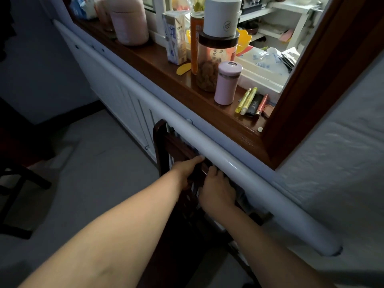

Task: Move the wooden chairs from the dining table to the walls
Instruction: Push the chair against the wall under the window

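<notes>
We see the wall (332,163) filling the right side, with a white pipe (207,140) running along it under a brown sill (158,65), and white radiator panels (116,96) below the pipe farther off. The grey floor (87,167) spreads across the left, where a dark piece of furniture (12,183) stands at the edge, too dim for us to name. The chair (161,142) sits right against the wall, its dark wooden back tucked just beneath the pipe, its seat lost in shadow near the bottom. Our left hand (187,169) grips the top rail of the chair back, thumb stretched along the rail and fingers curled behind it. Our right hand (216,188) is just beside it on the same rail, fingers curled over the wood close under the pipe, so both hands are clamped on the chair. On the sill we find a pink canister (128,21), a milk carton (175,38), a clear jar (216,63) with a brown lid and a white tin (222,15) standing on top of it, and a small lilac bottle (226,84) in front. Near the window frame (311,84) lie a few slim tubes (249,100) side by side, and a coin (260,129) rests at the sill's edge.
</notes>
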{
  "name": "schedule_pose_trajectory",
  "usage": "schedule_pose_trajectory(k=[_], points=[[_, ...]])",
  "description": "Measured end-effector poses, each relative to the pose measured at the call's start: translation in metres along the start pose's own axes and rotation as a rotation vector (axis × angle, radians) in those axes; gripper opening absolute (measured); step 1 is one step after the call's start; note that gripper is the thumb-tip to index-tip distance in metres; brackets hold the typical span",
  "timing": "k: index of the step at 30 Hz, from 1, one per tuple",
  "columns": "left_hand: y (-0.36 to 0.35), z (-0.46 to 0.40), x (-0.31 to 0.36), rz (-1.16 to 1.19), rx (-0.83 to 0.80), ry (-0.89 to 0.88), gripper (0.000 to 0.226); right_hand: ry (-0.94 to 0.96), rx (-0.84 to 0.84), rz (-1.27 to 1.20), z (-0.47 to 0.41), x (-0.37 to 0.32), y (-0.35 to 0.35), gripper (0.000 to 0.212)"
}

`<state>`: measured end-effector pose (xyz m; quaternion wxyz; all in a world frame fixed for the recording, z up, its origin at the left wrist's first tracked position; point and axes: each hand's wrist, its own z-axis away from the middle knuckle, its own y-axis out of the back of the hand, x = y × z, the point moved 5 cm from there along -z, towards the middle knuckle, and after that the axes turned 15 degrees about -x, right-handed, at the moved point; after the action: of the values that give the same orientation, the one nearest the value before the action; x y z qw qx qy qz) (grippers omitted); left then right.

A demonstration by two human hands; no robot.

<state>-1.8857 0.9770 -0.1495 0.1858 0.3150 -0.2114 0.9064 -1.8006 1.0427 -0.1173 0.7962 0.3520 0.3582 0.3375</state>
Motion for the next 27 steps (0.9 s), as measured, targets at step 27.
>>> schedule_pose_trajectory(k=[27], points=[[0.233,0.267,-0.079,-0.164,0.352,-0.166,0.011,0.332,0.001,0.305,0.13,-0.181,-0.094,0.042]])
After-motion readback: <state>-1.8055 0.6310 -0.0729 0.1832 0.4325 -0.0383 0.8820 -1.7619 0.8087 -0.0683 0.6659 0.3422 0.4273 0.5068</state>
